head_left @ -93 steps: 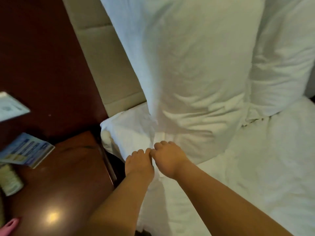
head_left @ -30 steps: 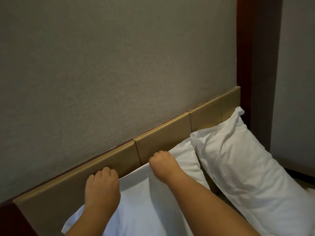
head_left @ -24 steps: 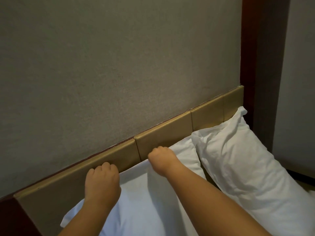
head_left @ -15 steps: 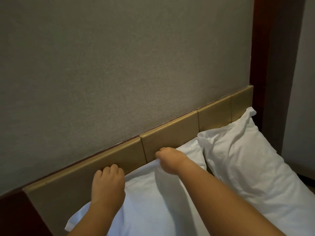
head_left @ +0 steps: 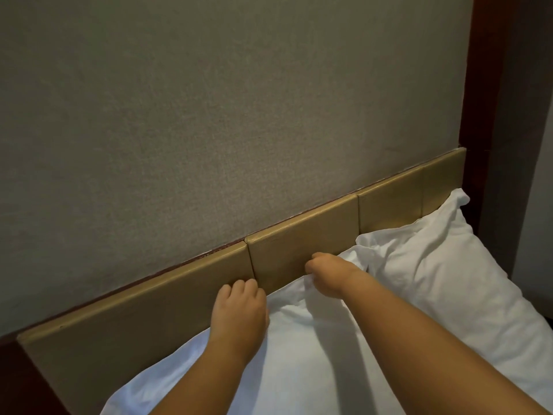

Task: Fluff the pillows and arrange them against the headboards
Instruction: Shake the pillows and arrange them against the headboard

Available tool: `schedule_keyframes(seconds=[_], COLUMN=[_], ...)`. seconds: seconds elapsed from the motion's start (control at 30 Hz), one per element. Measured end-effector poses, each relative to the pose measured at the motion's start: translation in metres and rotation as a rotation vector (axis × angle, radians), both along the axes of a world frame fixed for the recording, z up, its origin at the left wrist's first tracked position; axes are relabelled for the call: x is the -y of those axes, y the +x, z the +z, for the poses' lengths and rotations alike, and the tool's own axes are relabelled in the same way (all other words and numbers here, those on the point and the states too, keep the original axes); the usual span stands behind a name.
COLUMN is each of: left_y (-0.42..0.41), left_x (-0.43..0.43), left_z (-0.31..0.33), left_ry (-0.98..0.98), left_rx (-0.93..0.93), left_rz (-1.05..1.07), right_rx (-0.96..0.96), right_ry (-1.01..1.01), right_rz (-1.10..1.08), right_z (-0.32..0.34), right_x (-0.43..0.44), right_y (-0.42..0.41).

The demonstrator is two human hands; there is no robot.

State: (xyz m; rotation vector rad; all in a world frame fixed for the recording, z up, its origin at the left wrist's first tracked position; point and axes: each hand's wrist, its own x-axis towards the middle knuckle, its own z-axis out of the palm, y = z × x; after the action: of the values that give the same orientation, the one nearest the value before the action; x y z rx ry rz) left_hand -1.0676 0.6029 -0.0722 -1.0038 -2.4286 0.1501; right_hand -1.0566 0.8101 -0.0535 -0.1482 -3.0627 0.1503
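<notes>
A white pillow [head_left: 305, 348] stands against the tan padded headboard [head_left: 167, 307]. My left hand [head_left: 239, 313] is closed over its top edge near the middle of the headboard. My right hand [head_left: 329, 274] pinches the same top edge a little further right. A second white pillow [head_left: 443, 265] leans against the headboard to the right, its left edge touching the first pillow. The lower parts of both pillows are out of frame or behind my forearms.
A grey textured wall [head_left: 239, 115] rises above the headboard. A dark red wooden post [head_left: 475, 85] runs down the right side beside the second pillow. Dark wood shows at the lower left corner [head_left: 18, 384].
About three seconds ago my hands gripped the pillow's lower edge by the bedside table. They now hold its top edge. Over the last second the view drifted slightly; my right hand moved a little lower.
</notes>
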Motion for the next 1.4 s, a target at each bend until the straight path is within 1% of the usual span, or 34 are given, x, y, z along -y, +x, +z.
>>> schedule_keyframes(seconds=[0.07,0.23,0.33,0.43,0.57,0.7,0.8,0.9,0.97,1.13,1.23,1.3,1.37,1.4], left_y=[0.001,-0.006,-0.013,-0.019,-0.019,-0.018,-0.017,-0.013,-0.009,0.001,0.010,0.013,0.017,0.019], left_x=[-0.015,-0.032,-0.039,-0.042,-0.040,-0.040,-0.029,-0.011,0.006,0.056,0.083,0.099,0.113,0.119], left_z=[0.001,-0.002,0.018,0.034,0.035,0.031,0.033,0.033,0.031,0.010,-0.002,-0.012,-0.011,-0.009], left_ry=[-0.013,0.008,0.024,0.015,-0.011,-0.006,0.017,0.059,0.051,-0.057,-0.082,-0.063,-0.064,-0.050], left_rx=[0.024,0.010,-0.022,-0.041,-0.023,-0.019,-0.035,-0.043,-0.044,-0.029,0.045,0.064,0.058,0.086], left_rz=[0.022,0.055,0.032,0.042,0.073,0.066,-0.011,-0.020,0.001,0.052,0.084,0.085,0.108,0.139], right_rx=[0.009,0.017,-0.058,-0.139,-0.184,-0.160,-0.234,-0.336,-0.349,-0.240,-0.196,-0.182,-0.154,-0.139], right_ry=[-0.010,0.006,0.022,0.064,0.082,0.012,-0.061,-0.116,-0.126,-0.079,0.016,0.058,0.089,0.107], right_rz=[-0.026,-0.093,-0.162,-0.168,-0.175,-0.215,-0.233,-0.178,-0.110,0.125,0.236,0.260,0.243,0.234], right_z=[-0.004,-0.016,-0.012,0.000,0.003,-0.002,-0.002,0.002,0.006,0.009,0.010,0.009,0.006,0.004], right_x=[-0.006,-0.021,-0.024,-0.024,-0.022,-0.018,-0.003,0.022,0.043,0.104,0.137,0.156,0.172,0.178], right_y=[-0.001,-0.002,-0.004,-0.006,-0.007,-0.003,-0.003,-0.004,-0.002,0.010,0.017,0.019,0.019,0.018])
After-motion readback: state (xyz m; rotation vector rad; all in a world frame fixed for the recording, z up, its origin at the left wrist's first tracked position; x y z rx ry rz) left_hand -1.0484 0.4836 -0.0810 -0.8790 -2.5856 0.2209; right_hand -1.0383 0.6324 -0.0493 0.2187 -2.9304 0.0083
